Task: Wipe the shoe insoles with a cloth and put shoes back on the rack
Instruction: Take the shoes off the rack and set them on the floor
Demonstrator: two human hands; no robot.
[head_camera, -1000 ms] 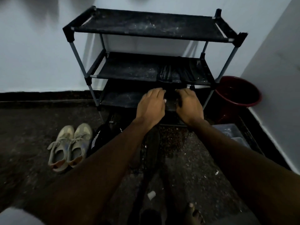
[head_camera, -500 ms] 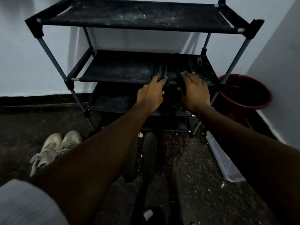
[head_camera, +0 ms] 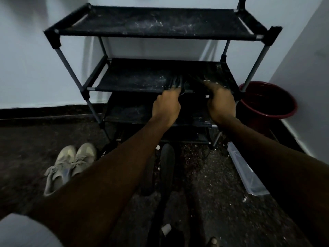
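We curl left hand (head_camera: 166,106) round dark sandals (head_camera: 175,82) at front edge of rack (head_camera: 160,24) mid shelf; right hand (head_camera: 221,104) fingers straight, pushing. If we release too early, pair may slip off, bc edge is near.

We see a dark red bucket (head_camera: 263,101) standing in the corner where the pale walls (head_camera: 26,68) meet. Just in front of the bucket, nearer to us, a clear plastic tray (head_camera: 247,172) lies on the dark speckled floor (head_camera: 213,196). Well left of the bucket and much nearer to us lies a small white cylinder (head_camera: 166,228). A black skirting band (head_camera: 44,111) runs far left of the bucket along the wall's foot.
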